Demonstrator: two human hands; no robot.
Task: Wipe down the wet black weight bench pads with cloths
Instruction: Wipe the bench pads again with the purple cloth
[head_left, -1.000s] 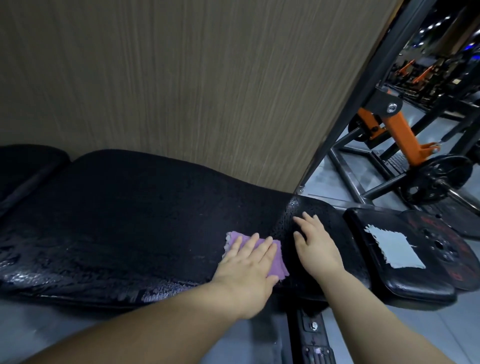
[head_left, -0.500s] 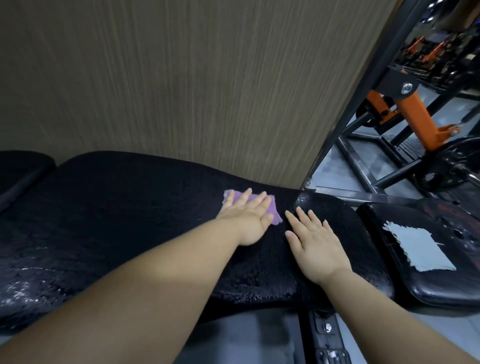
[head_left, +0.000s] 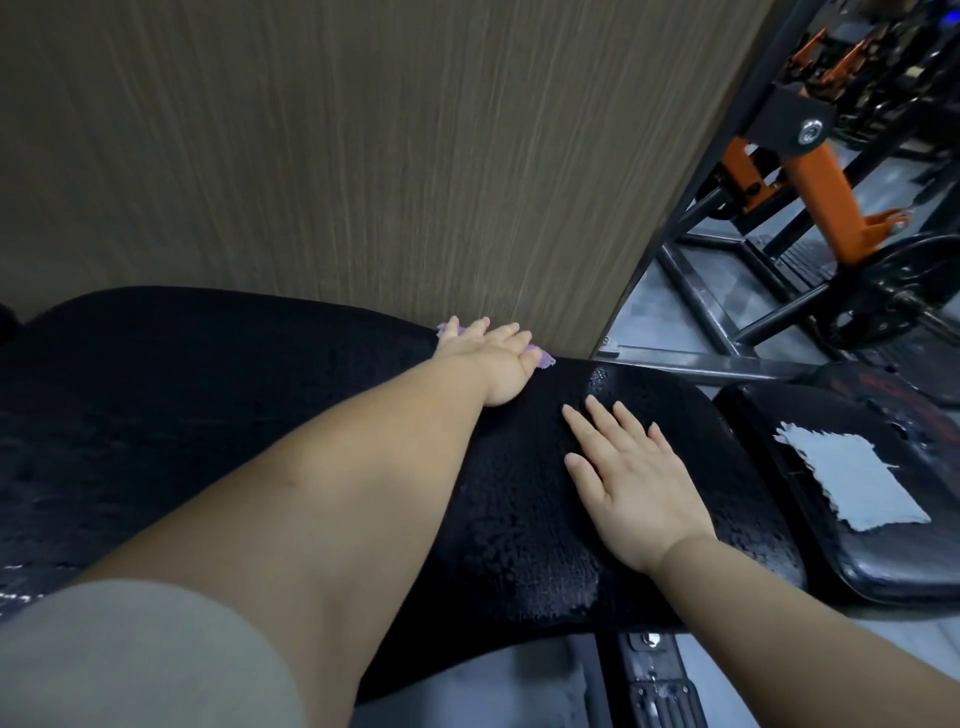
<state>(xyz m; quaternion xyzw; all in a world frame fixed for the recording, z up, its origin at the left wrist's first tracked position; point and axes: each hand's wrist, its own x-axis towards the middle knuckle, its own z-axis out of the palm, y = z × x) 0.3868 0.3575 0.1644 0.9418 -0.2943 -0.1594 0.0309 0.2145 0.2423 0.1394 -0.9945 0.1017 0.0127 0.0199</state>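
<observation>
Moved: our left hand (head_left: 493, 364) has slid the purple cloth (head_left: 544, 358) from the near side of the long pad (head_left: 208, 395) up to its far edge, at the centre of the frame.
Grip: the left fingers lie straight and press the cloth flat. Our right hand (head_left: 631, 478) rests spread on the pad and holds nothing.
Handling: we judge the cloth soft and light. The wet pad looks slippery, so a whole-palm press suits it.
Room: the wall (head_left: 363, 156) stops the stroke at the top, but free pad remains at the left. A grey cloth (head_left: 852, 483) waits on the small pad (head_left: 883, 571), right of frame.
</observation>
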